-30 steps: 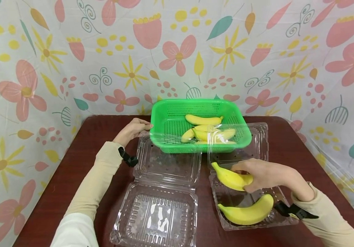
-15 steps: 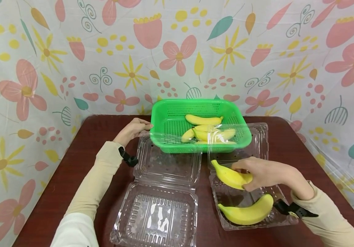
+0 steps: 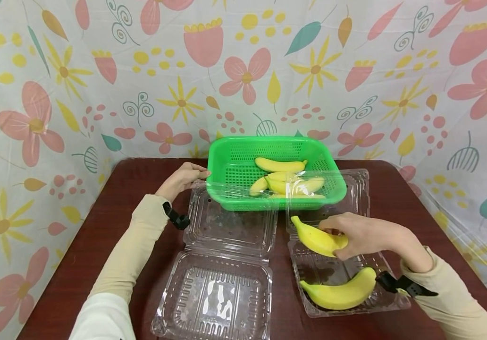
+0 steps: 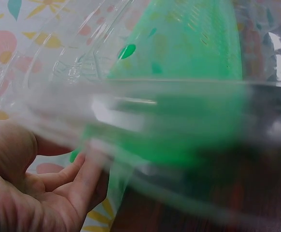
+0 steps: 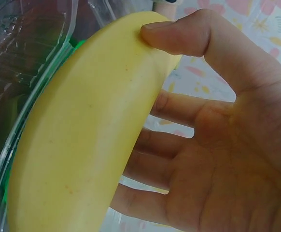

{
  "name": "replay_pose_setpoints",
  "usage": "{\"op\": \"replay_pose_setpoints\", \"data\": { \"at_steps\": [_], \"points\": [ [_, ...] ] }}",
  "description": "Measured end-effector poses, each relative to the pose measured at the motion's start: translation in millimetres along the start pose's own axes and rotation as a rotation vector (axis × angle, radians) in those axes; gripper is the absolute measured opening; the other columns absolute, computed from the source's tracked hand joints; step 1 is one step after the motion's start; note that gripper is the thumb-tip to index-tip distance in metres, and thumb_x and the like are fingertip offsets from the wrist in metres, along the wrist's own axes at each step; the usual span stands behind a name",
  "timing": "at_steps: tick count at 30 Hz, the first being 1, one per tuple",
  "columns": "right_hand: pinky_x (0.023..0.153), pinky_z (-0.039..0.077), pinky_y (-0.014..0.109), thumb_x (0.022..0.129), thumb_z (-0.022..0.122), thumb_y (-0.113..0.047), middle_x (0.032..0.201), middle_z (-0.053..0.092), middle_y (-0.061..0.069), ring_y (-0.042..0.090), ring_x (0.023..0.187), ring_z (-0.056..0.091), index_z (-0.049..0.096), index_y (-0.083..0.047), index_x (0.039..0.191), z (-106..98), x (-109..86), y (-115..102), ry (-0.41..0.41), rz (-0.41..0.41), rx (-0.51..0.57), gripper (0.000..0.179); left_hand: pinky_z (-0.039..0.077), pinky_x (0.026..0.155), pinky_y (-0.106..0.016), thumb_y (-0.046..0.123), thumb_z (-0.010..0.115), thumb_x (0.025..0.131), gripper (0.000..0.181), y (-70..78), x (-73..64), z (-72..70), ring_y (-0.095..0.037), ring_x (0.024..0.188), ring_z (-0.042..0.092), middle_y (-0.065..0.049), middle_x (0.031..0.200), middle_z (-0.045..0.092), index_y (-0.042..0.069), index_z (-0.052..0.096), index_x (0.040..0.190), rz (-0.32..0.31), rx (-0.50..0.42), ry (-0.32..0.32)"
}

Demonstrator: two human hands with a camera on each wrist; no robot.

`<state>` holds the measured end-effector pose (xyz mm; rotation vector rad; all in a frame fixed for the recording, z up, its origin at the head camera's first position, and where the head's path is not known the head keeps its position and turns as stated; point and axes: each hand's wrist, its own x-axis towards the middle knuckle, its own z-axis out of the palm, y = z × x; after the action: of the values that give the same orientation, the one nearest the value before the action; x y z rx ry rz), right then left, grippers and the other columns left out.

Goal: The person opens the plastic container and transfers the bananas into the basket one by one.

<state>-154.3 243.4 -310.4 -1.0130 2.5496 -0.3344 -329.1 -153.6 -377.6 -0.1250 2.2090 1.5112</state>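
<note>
My right hand (image 3: 360, 236) grips a yellow banana (image 3: 317, 238) between thumb and fingers, over the right clear clamshell box (image 3: 296, 264). Close up in the right wrist view, the thumb presses one end of the banana (image 5: 82, 125) and the fingers lie behind it. A second banana (image 3: 341, 290) rests in the front of that box. At the back, my left hand (image 3: 184, 178) pinches the left rim of a green plastic basket (image 3: 211, 189), which holds several bananas (image 3: 281, 165). In the left wrist view a blurred clear lid edge (image 4: 145, 104) partly covers the fingertips.
Another clamshell box (image 3: 215, 293) lies open on the left with nothing in it. Its raised lid (image 3: 230, 226) and the right box's lid (image 3: 356, 189) overlap the basket's front. The dark red table (image 3: 99, 226) meets a flowered curtain (image 3: 243, 75) behind.
My right hand has risen slightly with the banana, moving a little toward the back. The left hand and the basket have stayed put.
</note>
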Motion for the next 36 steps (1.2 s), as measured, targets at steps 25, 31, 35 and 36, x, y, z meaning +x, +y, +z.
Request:
{"op": "replay_pose_setpoints", "data": {
  "at_steps": [25, 31, 35, 36],
  "points": [
    [0.056, 0.037, 0.017, 0.068, 0.069, -0.012, 0.072, 0.047, -0.009, 0.004, 0.063, 0.044, 0.055, -0.022, 0.094, -6.8, 4.2, 0.0, 0.024, 0.008, 0.004, 0.031, 0.044, 0.089, -0.029, 0.024, 0.054, 0.093, 0.047, -0.5, -1.3, 1.0, -0.025, 0.12, 0.048, -0.009, 0.142, 0.038, 0.006, 0.044, 0.135, -0.013, -0.008, -0.024],
    [0.058, 0.036, 0.017, 0.067, 0.07, -0.014, 0.074, 0.047, -0.01, 0.002, 0.065, 0.043, 0.056, -0.021, 0.097, -9.8, 5.4, 1.8, 0.047, 0.019, -0.041, 0.034, 0.045, 0.09, -0.031, 0.022, 0.055, 0.092, 0.047, -1.2, 0.4, 0.7, -0.025, 0.119, 0.049, -0.01, 0.141, 0.039, 0.005, 0.044, 0.135, -0.005, -0.042, -0.025],
    [0.058, 0.036, 0.016, 0.066, 0.069, -0.013, 0.073, 0.046, -0.011, 0.002, 0.066, 0.042, 0.055, -0.023, 0.095, -10.2, 6.5, 3.7, 0.071, -0.005, -0.058, 0.034, 0.033, 0.108, -0.042, 0.022, 0.056, 0.092, 0.047, -1.7, 0.4, 1.3, -0.027, 0.127, 0.043, -0.01, 0.142, 0.038, 0.004, 0.044, 0.134, -0.003, -0.057, -0.033],
    [0.058, 0.036, 0.016, 0.066, 0.069, -0.012, 0.073, 0.046, -0.011, 0.002, 0.065, 0.042, 0.055, -0.023, 0.095, -10.3, 6.8, 3.7, 0.073, -0.009, -0.056, 0.034, 0.032, 0.108, -0.043, 0.022, 0.056, 0.092, 0.047, -1.8, 0.3, 1.4, -0.027, 0.128, 0.042, -0.01, 0.143, 0.038, 0.005, 0.045, 0.134, -0.005, -0.058, -0.031]
  ]
}}
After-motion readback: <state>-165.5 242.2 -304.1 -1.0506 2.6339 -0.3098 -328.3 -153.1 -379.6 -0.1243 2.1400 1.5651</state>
